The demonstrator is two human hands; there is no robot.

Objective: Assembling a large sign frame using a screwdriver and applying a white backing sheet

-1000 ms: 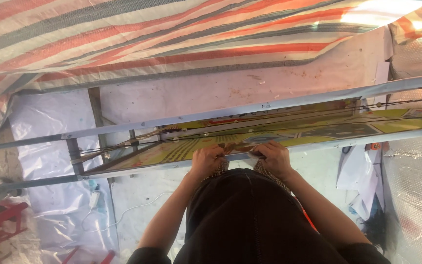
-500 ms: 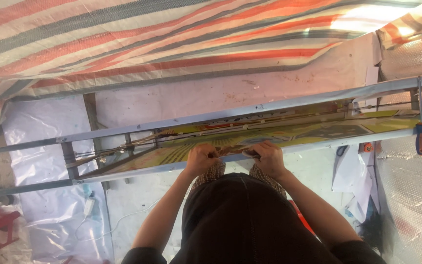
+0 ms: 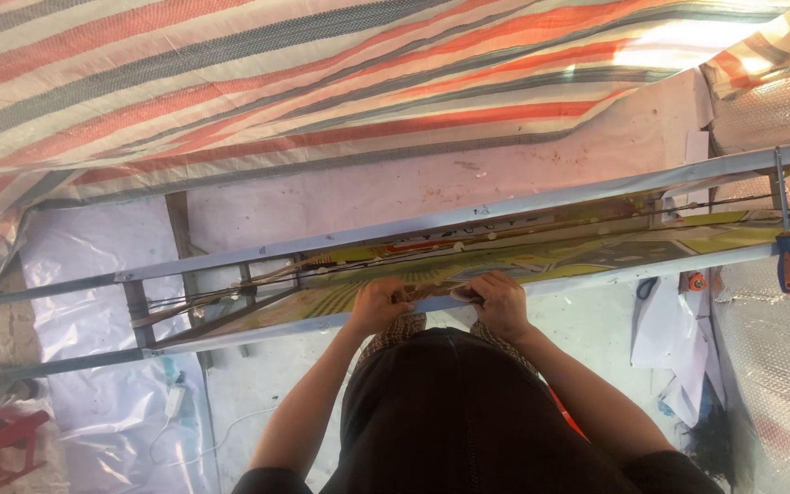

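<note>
Item: metal frame stretching yellow patterned cloth. My left hand and right hand both clench the cloth's near edge. Screwdriver hangs off the frame's right end.

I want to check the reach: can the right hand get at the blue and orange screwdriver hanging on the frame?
Probably not from here. The right hand rests on the near metal rail, and the screwdriver hangs far off to the right. Nothing blocks the way; only the distance does.
</note>
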